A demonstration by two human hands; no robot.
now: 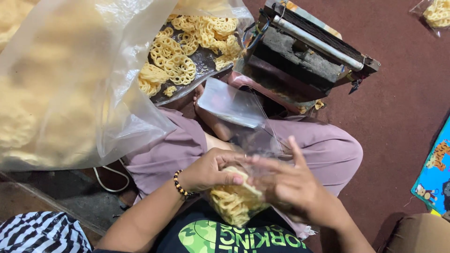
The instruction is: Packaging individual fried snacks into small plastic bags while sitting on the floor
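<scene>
Small clear bag (236, 201) of yellow crackers is held over the lap: left hand (211, 169) fingers curled on its top, right hand (287, 187) wrapped round its side, index raised. Beyond, empty plastic bags (232, 104) lie on knee. Farther, lattice crackers (187, 47) fill big open bag (117, 93); sealing machine (304, 51) stands beside.

Both hands meet over the lap: the left hand (208, 169) presses its fingers (233, 178) onto yellow lattice crackers inside a small clear bag (236, 201), while the right hand (288, 187) wraps the bag's other side, seemingly gripping the blurred plastic. Beyond the bag lies a big open sack of loose crackers (187, 51); to that sack's right stands a dark sealing machine (307, 51).
</scene>
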